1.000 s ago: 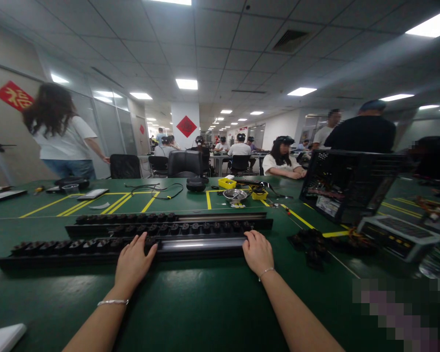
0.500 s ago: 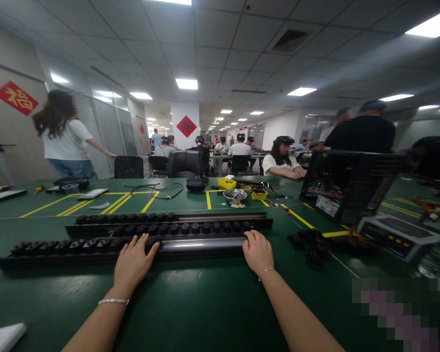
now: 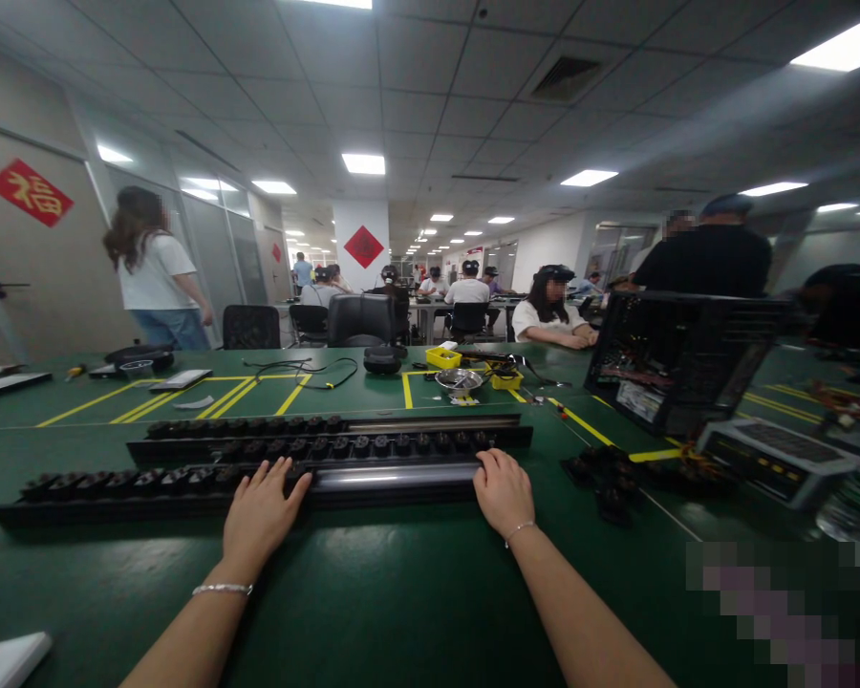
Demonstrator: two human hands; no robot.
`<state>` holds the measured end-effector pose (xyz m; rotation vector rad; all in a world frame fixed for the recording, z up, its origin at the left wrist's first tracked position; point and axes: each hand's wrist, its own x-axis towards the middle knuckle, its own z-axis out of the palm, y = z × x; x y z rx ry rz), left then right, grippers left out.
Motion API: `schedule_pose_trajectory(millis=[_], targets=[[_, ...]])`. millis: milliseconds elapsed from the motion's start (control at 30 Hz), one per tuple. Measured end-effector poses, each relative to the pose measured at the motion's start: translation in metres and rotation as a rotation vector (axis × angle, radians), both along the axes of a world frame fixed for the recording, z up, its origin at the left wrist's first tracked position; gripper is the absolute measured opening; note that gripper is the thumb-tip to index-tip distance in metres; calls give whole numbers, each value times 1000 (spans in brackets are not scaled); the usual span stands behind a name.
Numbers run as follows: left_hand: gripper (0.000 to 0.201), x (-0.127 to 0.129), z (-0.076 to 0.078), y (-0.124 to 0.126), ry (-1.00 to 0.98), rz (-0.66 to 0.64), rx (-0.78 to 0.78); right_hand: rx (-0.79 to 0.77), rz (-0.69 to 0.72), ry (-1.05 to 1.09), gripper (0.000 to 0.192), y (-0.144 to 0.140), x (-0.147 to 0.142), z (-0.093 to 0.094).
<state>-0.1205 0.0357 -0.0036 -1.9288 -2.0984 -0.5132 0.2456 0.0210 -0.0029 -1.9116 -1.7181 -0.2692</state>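
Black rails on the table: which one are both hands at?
The front rail, lowest in view: the left hand is partway along it, the right hand at its right end. Rails behind reach less far left.

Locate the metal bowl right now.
In the head view, the metal bowl sits just right of centre, beyond the black rails, with one yellow tray behind it and a second yellow tray to its right.

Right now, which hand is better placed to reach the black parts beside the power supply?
Probably your right hand: it is at the right end of the front rail, and the black parts lie to its right. Your left hand is farther off, near the rail's middle.
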Motion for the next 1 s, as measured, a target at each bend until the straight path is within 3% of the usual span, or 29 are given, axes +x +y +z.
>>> schedule_pose_trajectory(millis=[367,1000], targets=[[57,1,0,-4,202,-25,-28,6,0,-5,37,-1,0,1],[56,14,14,-14,70,-63,-21,-7,3,-15,37,0,2,1]])
